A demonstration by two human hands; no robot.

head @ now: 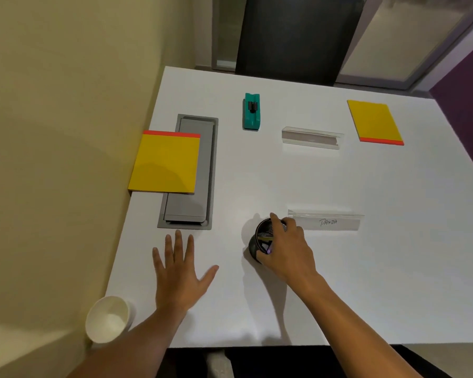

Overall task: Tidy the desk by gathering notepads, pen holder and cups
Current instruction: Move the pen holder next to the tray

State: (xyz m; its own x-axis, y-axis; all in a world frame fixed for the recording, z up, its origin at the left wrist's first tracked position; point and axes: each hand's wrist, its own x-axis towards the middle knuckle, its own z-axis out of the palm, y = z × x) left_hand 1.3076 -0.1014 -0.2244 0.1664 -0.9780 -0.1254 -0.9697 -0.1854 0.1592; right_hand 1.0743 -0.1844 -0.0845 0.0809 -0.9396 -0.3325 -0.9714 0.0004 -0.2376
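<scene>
Pen holder (260,241) is sitting in the right hand (287,249) grip, fingers clasping its rim, left hand (179,274) lying flat and released; lifting upright is keeping pens in

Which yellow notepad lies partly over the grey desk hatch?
The left notepad, red strip away from the person; the far-right notepad lies on bare desk.

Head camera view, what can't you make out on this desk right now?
- Pen holder: its contents are mostly hidden by the right hand gripping its rim.
- Paper cup: the bottom sits behind the desk edge.
- Teal object: too small to identify.
- Left hand: flat, covering the desk beneath.
</scene>
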